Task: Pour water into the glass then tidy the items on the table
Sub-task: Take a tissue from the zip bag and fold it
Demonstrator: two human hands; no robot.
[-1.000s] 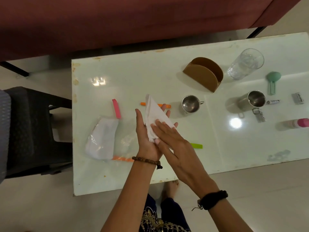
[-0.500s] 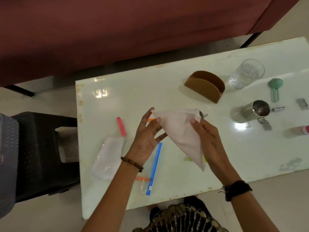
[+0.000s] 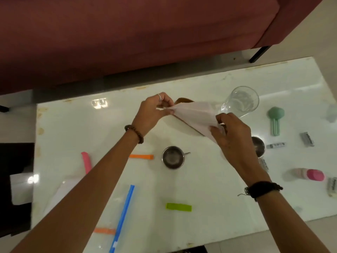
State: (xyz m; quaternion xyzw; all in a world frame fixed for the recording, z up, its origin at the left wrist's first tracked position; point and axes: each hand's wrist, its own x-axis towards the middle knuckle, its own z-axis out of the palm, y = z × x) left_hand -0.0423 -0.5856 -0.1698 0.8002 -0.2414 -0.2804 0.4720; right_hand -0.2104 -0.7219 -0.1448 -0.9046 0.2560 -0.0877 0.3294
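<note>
White napkin (image 3: 193, 114) held taut, left hand (image 3: 153, 112) grip pinched on one corner, right hand (image 3: 231, 136) pinching the other

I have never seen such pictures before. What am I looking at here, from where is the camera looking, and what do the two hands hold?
There is no machine: a person wears a camera on the head, so you look forward and down at their own arms. The left hand and the right hand together hold a folded white napkin above a brown holder, which is mostly hidden. On the white table stand a clear glass and a small steel cup; coloured clips lie around, such as a green clip and an orange clip. A pink-capped bottle lies on its side at the right.
</note>
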